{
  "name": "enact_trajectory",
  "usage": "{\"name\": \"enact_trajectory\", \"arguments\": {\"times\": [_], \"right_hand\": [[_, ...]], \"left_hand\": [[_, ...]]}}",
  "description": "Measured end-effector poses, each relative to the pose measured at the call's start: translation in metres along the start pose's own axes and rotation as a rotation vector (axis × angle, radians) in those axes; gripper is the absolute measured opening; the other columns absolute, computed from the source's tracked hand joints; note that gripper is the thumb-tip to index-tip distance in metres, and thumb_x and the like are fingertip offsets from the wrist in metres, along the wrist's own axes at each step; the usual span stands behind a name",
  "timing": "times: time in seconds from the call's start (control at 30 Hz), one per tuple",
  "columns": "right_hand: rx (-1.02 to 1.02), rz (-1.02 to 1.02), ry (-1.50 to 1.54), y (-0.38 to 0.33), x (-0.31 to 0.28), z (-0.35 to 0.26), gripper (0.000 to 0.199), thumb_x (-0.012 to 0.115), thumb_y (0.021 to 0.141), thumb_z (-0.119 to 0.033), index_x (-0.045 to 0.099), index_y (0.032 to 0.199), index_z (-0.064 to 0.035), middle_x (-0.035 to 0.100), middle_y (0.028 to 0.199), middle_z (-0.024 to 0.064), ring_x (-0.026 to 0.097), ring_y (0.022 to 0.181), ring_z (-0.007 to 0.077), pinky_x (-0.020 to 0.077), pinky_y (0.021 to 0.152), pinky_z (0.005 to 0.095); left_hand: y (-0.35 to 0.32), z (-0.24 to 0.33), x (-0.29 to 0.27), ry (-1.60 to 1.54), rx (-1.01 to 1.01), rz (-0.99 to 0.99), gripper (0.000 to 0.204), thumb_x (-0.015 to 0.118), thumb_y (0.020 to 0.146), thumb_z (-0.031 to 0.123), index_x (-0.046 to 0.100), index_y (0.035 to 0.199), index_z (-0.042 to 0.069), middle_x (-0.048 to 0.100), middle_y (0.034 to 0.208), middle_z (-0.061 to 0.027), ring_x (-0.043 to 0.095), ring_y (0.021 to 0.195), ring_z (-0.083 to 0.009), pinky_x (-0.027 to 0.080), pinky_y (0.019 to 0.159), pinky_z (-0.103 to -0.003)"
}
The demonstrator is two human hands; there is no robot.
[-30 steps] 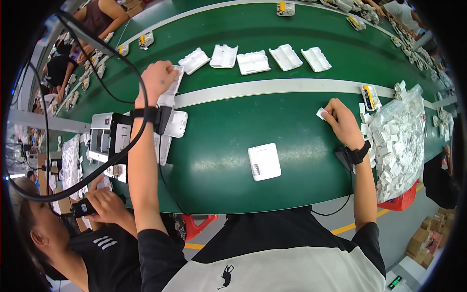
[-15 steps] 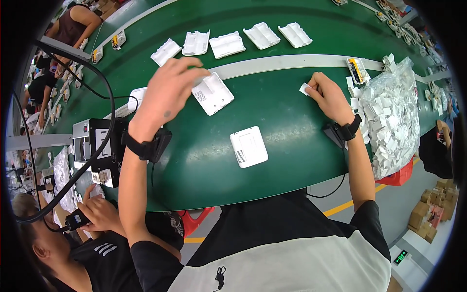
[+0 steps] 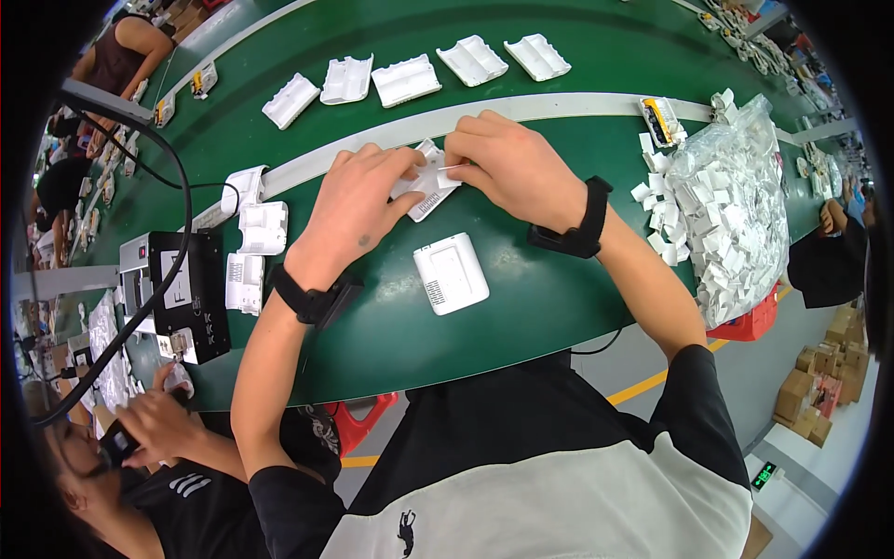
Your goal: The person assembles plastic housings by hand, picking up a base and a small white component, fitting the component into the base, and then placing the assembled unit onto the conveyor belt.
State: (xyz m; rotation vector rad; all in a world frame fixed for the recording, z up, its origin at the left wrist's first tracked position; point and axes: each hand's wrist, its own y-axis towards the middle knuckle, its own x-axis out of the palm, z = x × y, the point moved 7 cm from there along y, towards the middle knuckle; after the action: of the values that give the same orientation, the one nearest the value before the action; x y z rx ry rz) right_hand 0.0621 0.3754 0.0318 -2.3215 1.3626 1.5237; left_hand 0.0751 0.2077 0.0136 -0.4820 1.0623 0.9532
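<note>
— What are those two hands busy with over the green belt (image 3: 559, 307)?

— They meet over a white ribbed plastic shell (image 3: 426, 183), held just above the belt, a little this side of the pale stripe (image 3: 577, 107) that runs along it. The left hand (image 3: 358, 210) is curled around the shell's left end, fingers closed on it from above. The right hand (image 3: 507, 168) has thumb and forefinger pinched shut on a small white paper label (image 3: 447, 169), pressed against the shell's top edge.

— So both hands are touching the same part?

— Yes, the fingertips nearly meet over it. Each wrist wears a black band.

— And what lies around them?

— Just below the hands, flat on the belt, sits a white square plastic housing with a raised panel (image 3: 451, 273). To the left, a few more white shells are piled (image 3: 253, 233) beside a black box-shaped machine (image 3: 177, 293) with cables leading off it. Farther up the belt, five white shells lie in a row (image 3: 405, 79). On the right, a clear plastic bag stuffed with small white labels (image 3: 736, 210) sits at the belt's edge, with loose ones scattered beside it.

— Anyone else nearby?

— A person in a black top at the lower left, hands (image 3: 149, 424) around a small dark object; I cannot tell what it is.
</note>
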Motion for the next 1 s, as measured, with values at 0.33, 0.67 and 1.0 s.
{"name": "enact_trajectory", "arguments": {"times": [0.33, 0.67, 1.0], "right_hand": [[-0.166, -0.095, -0.169, 0.017, 0.031, 0.003, 0.013, 0.077, 0.090, -0.009, 0.067, 0.096, -0.0061, 0.062, 0.096, 0.0058, 0.062, 0.097, 0.0273, 0.0552, 0.084, 0.0430], [-0.138, -0.172, -0.120, 0.022, 0.035, 0.010, 0.009, 0.075, 0.092, -0.007, 0.068, 0.098, -0.0059, 0.063, 0.096, 0.0062, 0.061, 0.099, 0.0288, 0.0550, 0.087, 0.0424], [-0.063, -0.228, -0.096, 0.023, 0.039, 0.015, 0.008, 0.074, 0.094, -0.007, 0.069, 0.099, -0.0040, 0.064, 0.095, 0.0072, 0.060, 0.099, 0.0296, 0.0541, 0.088, 0.0425]], "left_hand": [[-0.014, -0.009, 0.005, 0.079, 0.012, 0.162, 0.024, 0.079, 0.092, 0.011, 0.070, 0.114, 0.013, 0.077, 0.099, -0.0009, 0.064, 0.108, -0.0250, 0.041, 0.104, -0.045], [-0.014, -0.011, 0.004, 0.051, 0.013, 0.234, 0.019, 0.076, 0.093, 0.009, 0.073, 0.112, 0.013, 0.077, 0.095, -0.0011, 0.064, 0.110, -0.0238, 0.040, 0.108, -0.046], [-0.010, -0.012, 0.006, 0.016, 0.002, 0.236, 0.015, 0.076, 0.094, 0.012, 0.075, 0.109, 0.013, 0.076, 0.094, -0.0009, 0.065, 0.107, -0.0237, 0.042, 0.105, -0.044]]}}
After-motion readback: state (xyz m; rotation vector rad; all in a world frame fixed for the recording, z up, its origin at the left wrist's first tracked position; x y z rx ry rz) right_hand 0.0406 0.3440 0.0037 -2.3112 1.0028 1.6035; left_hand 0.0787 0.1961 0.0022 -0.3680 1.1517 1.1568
